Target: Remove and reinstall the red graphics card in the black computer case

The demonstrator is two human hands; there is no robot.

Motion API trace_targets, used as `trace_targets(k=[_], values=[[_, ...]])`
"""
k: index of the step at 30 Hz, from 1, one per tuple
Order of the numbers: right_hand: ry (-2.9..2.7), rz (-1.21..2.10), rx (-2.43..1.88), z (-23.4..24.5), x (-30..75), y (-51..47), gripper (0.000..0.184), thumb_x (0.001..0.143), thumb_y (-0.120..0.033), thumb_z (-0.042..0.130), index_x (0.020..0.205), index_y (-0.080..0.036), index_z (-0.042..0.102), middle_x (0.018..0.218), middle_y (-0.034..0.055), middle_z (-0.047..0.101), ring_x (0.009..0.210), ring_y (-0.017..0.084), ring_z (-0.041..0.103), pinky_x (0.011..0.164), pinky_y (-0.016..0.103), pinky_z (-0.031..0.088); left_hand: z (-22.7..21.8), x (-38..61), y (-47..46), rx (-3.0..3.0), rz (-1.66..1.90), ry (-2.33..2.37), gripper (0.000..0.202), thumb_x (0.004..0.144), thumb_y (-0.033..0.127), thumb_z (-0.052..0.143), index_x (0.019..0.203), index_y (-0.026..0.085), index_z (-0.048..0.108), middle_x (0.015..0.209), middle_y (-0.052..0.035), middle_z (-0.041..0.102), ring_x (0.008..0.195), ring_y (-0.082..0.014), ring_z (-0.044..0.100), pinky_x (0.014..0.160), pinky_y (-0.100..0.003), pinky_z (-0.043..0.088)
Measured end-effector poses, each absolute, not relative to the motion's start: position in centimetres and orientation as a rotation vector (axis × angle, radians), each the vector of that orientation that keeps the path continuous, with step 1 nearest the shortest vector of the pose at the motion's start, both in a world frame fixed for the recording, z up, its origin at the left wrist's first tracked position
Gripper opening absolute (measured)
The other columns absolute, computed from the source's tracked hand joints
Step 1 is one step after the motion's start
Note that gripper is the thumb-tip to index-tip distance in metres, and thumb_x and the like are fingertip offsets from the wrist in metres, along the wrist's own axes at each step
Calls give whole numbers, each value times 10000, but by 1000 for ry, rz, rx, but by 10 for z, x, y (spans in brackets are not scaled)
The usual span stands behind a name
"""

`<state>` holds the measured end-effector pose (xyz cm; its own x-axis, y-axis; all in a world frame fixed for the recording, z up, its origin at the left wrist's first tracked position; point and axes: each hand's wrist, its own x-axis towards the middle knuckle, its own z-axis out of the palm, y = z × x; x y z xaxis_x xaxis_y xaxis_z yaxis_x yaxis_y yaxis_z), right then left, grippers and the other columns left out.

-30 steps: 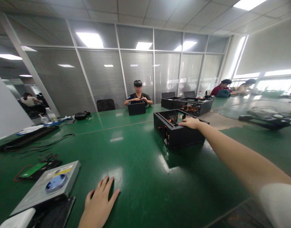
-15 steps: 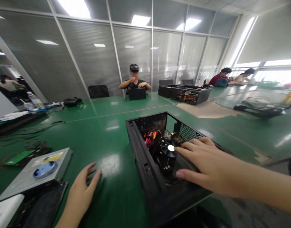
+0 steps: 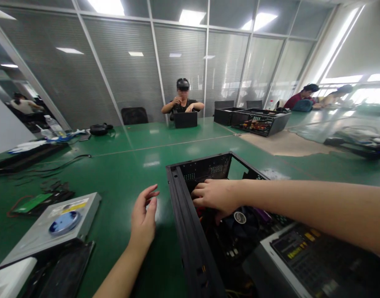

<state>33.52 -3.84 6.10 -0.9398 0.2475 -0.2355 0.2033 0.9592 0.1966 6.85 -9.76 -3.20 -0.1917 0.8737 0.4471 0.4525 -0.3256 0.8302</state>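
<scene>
Now that the open computer case (image 3: 188, 223) has come across the tabletop (image 3: 130, 165) to the near side, it fills the lower middle and right of the frame, its near end running off the bottom edge. That brings its insides — a round fan (image 3: 240, 217) and a box with a printed label (image 3: 301, 252) — within easy reach, I judge. A moment ago the right hand (image 3: 216, 194) was over the fan; now it reaches past it, its fingers down behind the case's left wall. I cannot tell whether they hold anything. The left hand (image 3: 143, 215) has come nearer that wall but stays apart from it, fingers loosely bent, thumb well away, with nothing in them. Farther out, at lower left, a silver drive (image 3: 37, 236) bears a blue disc (image 3: 65, 223). At upper centre — beyond the case — a co-worker (image 3: 190, 103) sits behind a dark box (image 3: 186, 119).
</scene>
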Motion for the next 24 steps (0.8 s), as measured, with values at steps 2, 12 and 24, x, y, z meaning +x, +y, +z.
trace_targets(k=[2,12,24], values=[[2857,313,314,54,335,-37,650,797,-462,773,1332,-150,578,1291,137,607,1083,319,602,816,426,506,-52,63,-84,1611,1422,1574,499,941,541,495,1276,186,599,1206,-117,669,1078,-270,645,950,-443,505],[2979,371,443,87,352,-31,435,1011,-326,525,1378,-93,520,1190,155,650,941,229,663,813,370,509,-56,51,-79,1652,1306,1624,556,907,593,508,1246,164,610,1064,-106,694,984,-263,660,875,-414,527],[2881,623,1030,75,361,4,226,955,-295,620,1108,-147,696,1201,145,637,1125,295,588,932,419,442,-64,51,-76,1728,1200,1587,586,916,611,497,1296,171,574,1245,-142,649,1032,-280,660,892,-449,541]])
